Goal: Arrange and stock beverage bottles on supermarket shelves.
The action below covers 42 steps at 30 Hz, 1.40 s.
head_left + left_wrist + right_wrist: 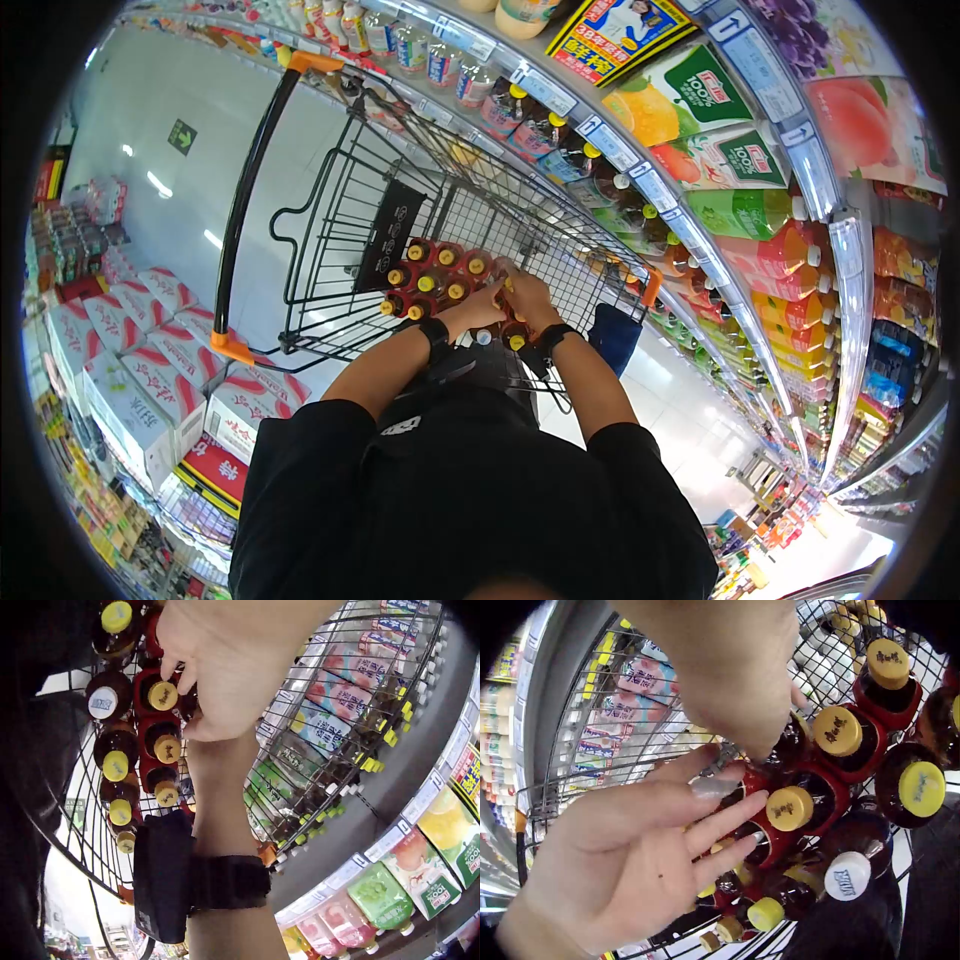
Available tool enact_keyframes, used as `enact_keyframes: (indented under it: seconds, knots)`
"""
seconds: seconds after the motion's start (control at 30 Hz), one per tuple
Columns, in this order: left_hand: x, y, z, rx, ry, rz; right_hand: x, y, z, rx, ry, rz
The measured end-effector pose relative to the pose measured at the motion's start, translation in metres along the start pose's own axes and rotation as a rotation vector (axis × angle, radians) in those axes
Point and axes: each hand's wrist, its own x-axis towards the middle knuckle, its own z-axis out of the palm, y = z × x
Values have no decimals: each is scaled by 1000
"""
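Observation:
My right hand is over the right end of a cluster of drink bottles in a shopping cart. In the right wrist view, its fingers curl round the top of a dark bottle, hiding the cap. Beside it my left hand reaches in from the left; the right wrist view shows its palm and nearly straight fingers at the bottles. Red wrapping surrounds several gold-capped bottles. Along the near side stand yellow-capped bottles and one with a white cap. Crinkled clear plastic shows between the hands.
The wire cart has a black and orange handle at left. Shelves of bottled drinks and juice cartons curve close along the far and right sides. Stacked white and red boxes stand at left. Dark blue fabric hangs at the cart's right.

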Motion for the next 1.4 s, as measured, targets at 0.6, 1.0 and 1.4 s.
enact_keyframes:
  seconds: [0.6, 1.0, 1.4]
  knots:
    - [-11, 43, 21, 67, 380, 168, -5, 29, -65, 220, -71, -74]
    - [-55, 342, 42, 247, 356, 1040, -188, 65, -341, 378, 1151, -147]
    - [-51, 516, 118, -599, -153, 908, -272, 139, -508, -77, 1948, 89]
